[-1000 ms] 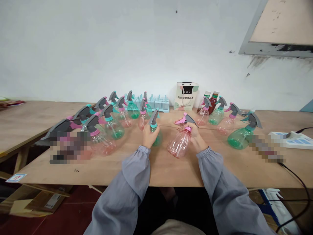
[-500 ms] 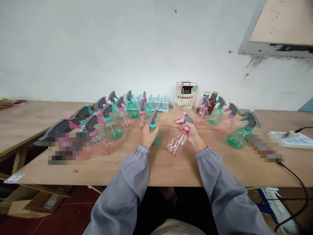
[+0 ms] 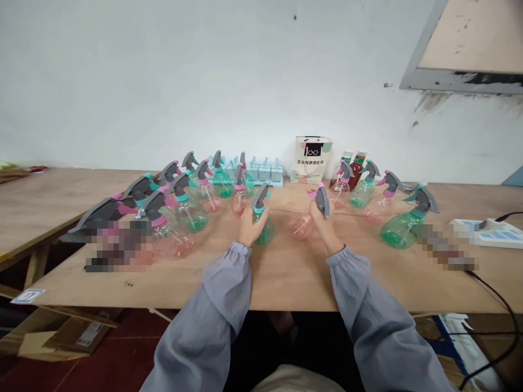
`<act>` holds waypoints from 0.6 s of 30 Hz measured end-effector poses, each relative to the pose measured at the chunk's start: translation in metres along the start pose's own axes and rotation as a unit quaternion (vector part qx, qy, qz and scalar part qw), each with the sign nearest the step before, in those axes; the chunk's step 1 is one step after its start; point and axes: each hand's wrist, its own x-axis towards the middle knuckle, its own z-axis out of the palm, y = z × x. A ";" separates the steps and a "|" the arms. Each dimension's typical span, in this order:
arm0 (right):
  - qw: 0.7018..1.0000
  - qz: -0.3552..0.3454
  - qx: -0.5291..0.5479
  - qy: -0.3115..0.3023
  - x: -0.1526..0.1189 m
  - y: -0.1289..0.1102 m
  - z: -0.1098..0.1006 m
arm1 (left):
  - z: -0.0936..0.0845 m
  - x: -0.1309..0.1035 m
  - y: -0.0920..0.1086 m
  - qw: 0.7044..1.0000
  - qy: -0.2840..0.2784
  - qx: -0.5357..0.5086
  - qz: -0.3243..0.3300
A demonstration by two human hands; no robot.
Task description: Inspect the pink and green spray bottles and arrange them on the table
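Note:
My left hand [image 3: 250,224] is closed round the neck of a green spray bottle [image 3: 266,228] with a grey and teal trigger head. That bottle stands upright on the wooden table [image 3: 281,277]. In my right hand [image 3: 324,226] is a pink spray bottle [image 3: 301,225], gripped at its neck below the grey and pink head. Its clear pink body shows to the left of my fingers, close to the table; whether it touches the top I cannot tell. A pink-collared spray bottle [image 3: 241,198] stands just behind my left hand.
Several pink and green spray bottles [image 3: 191,213] crowd the left side. More, including a green one [image 3: 402,228], stand at right. Behind are a light-blue rack [image 3: 265,175], a paper bag [image 3: 312,160] and red-brown bottles [image 3: 356,171]. A white power strip [image 3: 490,233] lies far right.
My right hand has turned the pink bottle, so its head now points more away and its body sits farther back. The left hand keeps its hold on the green bottle.

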 end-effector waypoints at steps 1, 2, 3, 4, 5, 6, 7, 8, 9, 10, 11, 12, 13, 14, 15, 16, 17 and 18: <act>1.000 -0.019 -0.004 0.014 -0.001 0.001 0.001 | -0.001 -0.001 -0.001 1.000 -0.018 -0.016 -0.006; 0.999 -0.034 -0.004 0.027 -0.003 0.002 0.002 | -0.001 -0.002 -0.001 0.999 -0.040 -0.034 -0.015; 0.999 -0.045 -0.007 0.031 -0.004 0.005 0.003 | -0.001 -0.003 -0.001 0.996 -0.065 -0.053 -0.024; 0.998 -0.051 -0.009 0.028 -0.004 0.009 0.005 | -0.001 -0.004 0.000 0.993 -0.092 -0.072 -0.032; 0.998 -0.053 -0.010 0.023 -0.005 0.015 0.008 | 0.001 -0.006 0.002 0.989 -0.115 -0.091 -0.035; 0.998 -0.052 -0.009 0.015 -0.005 0.021 0.011 | 0.002 -0.008 0.004 0.985 -0.135 -0.105 -0.031; 0.999 -0.048 -0.003 0.002 -0.006 0.028 0.014 | 0.005 -0.010 0.006 0.982 -0.152 -0.115 -0.021; 0.999 -0.039 0.009 -0.015 -0.007 0.034 0.017 | 0.007 -0.012 0.008 0.979 -0.167 -0.117 -0.006; 0.999 -0.026 0.026 -0.033 -0.008 0.040 0.020 | 0.010 -0.014 0.010 0.977 -0.178 -0.113 0.011; 0.997 -0.008 0.046 -0.053 -0.010 0.045 0.023 | 0.012 -0.016 0.012 0.977 -0.186 -0.104 0.028; 0.994 0.013 0.067 -0.080 -0.012 0.048 0.026 | 0.014 -0.018 0.012 0.976 -0.191 -0.092 0.042; 0.990 0.036 0.087 -0.109 -0.014 0.050 0.028 | 0.015 -0.019 0.012 0.977 -0.193 -0.080 0.051; 0.984 0.057 0.103 -0.137 -0.016 0.051 0.030 | 0.015 -0.019 0.012 0.977 -0.193 -0.071 0.054; 0.978 0.072 0.113 -0.163 -0.018 0.050 0.031 | 0.015 -0.019 0.011 0.977 -0.196 -0.065 0.053; 0.972 0.081 0.120 -0.187 -0.019 0.050 0.032 | 0.014 -0.019 0.009 0.976 -0.203 -0.063 0.048; 0.966 0.086 0.125 -0.207 -0.020 0.048 0.032 | 0.013 -0.018 0.008 0.974 -0.214 -0.063 0.040; 0.963 0.086 0.127 -0.223 -0.020 0.047 0.032 | 0.011 -0.017 0.007 0.971 -0.227 -0.066 0.032; 0.960 0.086 0.125 -0.234 -0.020 0.046 0.032 | 0.010 -0.015 0.006 0.968 -0.240 -0.070 0.025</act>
